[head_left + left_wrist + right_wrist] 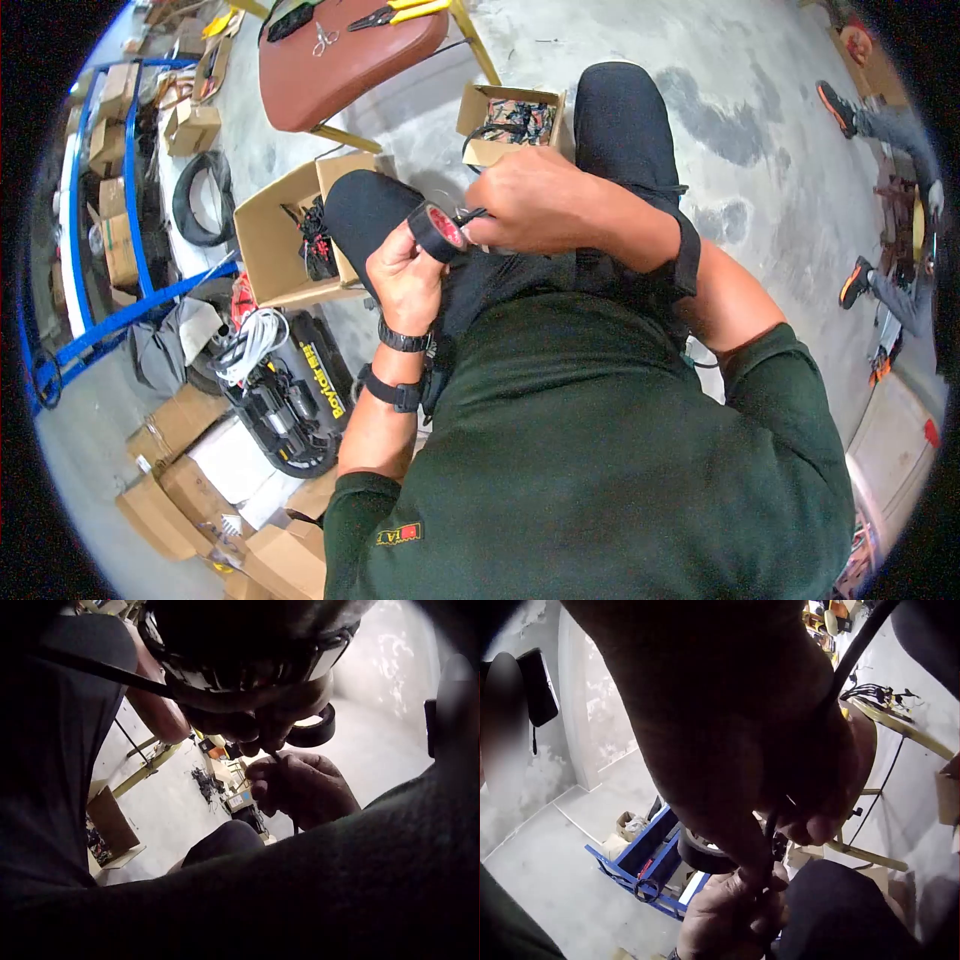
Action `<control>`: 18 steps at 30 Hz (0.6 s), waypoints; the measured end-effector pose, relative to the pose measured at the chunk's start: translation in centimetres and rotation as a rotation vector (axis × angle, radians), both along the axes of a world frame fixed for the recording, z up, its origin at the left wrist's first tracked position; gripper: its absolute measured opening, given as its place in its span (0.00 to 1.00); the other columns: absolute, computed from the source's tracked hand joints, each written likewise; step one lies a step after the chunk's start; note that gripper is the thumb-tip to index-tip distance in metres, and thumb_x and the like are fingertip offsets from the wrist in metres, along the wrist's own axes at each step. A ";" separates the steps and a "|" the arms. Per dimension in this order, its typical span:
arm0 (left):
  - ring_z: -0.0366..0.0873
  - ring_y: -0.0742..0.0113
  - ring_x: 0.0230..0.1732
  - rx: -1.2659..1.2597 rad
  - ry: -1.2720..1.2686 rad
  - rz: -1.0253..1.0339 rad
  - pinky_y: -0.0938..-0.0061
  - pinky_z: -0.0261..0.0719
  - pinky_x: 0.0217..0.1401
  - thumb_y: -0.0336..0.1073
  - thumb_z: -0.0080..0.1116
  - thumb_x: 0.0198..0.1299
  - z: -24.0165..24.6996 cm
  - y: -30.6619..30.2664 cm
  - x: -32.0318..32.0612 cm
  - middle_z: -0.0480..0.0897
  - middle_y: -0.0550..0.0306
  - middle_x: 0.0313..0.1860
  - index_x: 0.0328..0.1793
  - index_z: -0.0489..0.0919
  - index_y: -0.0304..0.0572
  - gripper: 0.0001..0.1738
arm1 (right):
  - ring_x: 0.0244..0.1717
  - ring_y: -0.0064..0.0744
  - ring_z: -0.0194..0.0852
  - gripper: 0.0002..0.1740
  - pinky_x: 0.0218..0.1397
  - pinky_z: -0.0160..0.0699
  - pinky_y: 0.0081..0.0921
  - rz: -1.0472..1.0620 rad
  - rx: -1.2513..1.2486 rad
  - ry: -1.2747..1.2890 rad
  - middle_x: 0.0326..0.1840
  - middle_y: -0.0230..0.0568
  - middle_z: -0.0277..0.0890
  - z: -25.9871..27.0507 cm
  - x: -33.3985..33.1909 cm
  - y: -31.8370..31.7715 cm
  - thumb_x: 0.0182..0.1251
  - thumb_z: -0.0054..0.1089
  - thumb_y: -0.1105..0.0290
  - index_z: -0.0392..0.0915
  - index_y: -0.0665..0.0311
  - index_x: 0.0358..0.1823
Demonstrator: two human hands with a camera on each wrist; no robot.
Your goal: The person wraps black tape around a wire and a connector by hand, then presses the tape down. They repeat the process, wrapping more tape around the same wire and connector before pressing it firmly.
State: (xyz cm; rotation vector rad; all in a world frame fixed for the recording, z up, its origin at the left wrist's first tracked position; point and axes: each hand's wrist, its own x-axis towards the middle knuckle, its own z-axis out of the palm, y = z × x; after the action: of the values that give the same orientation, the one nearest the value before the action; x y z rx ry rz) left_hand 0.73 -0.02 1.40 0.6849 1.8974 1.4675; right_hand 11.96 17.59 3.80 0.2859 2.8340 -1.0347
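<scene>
In the head view my left hand (405, 283) grips a roll of black tape (428, 238) just above my left knee. Close beside the roll, my right hand (530, 200) has its fingers curled round a thin black cable (859, 649), seen best in the right wrist view. Both hands meet at the cable, fingertips nearly together. The left wrist view shows the tape roll (315, 733) hanging beside the left fingers, with the cable passing between the two hands. The fingers hide the part of the cable they pinch.
An open cardboard box (285, 240) with cables stands by the left knee; a smaller box (487, 152) of wires lies ahead. Scissors (325, 40) and pliers (372, 18) rest on a brown chair (350, 70). Blue shelving (140, 190) and a black machine (290, 410) are on the left.
</scene>
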 end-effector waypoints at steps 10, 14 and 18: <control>0.76 0.79 0.25 0.168 -0.090 0.053 0.83 0.74 0.27 0.22 0.65 0.58 -0.9 -0.3 -1.0 0.83 0.62 0.31 0.43 0.83 0.37 0.07 | 0.37 0.55 0.82 0.11 0.41 0.79 0.45 -0.140 -0.173 0.342 0.31 0.51 0.82 -1.1 -0.5 -0.9 0.61 0.60 0.63 0.85 0.62 0.37; 0.76 0.76 0.23 0.213 -0.212 0.046 0.83 0.71 0.25 0.22 0.63 0.59 -0.5 0.2 -1.0 0.85 0.57 0.32 0.43 0.82 0.36 0.07 | 0.37 0.53 0.83 0.11 0.41 0.79 0.44 -0.165 -0.179 0.391 0.31 0.49 0.83 -1.1 -0.4 -1.3 0.60 0.61 0.63 0.85 0.62 0.36; 0.76 0.73 0.22 0.205 -0.349 0.057 0.82 0.69 0.24 0.23 0.61 0.60 0.0 0.5 -1.4 0.86 0.52 0.31 0.42 0.81 0.35 0.05 | 0.35 0.52 0.83 0.11 0.40 0.80 0.45 -0.167 -0.117 0.416 0.30 0.48 0.83 -1.3 -0.9 -1.6 0.60 0.58 0.62 0.84 0.61 0.32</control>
State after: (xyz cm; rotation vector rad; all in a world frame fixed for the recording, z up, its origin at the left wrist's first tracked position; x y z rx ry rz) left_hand -0.63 0.49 1.36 0.4323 1.5264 1.7087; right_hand 11.08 15.95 2.47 0.3352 3.1351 -1.4392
